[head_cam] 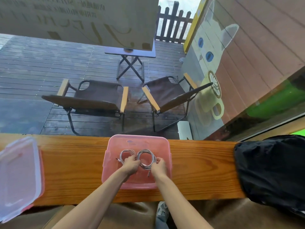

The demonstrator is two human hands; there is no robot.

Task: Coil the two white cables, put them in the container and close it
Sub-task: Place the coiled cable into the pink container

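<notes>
An open pink translucent container (137,140) stands in the middle of the wooden counter (79,164). Inside it lie two coiled white cables side by side: the left coil (123,154) and the right coil (146,153). My left hand (132,165) is inside the container with its fingers closed on the near side of the left coil. My right hand (159,165) pinches the right edge of the right coil. The container's lid (19,176) lies apart on the counter's far left end, hanging partly over the near edge.
A black bag (270,172) sits on the counter's right end. Behind the counter is a window, with two folding chairs (92,98) and a small table on a wet wooden deck outside. A brown seat lies below the counter's near edge.
</notes>
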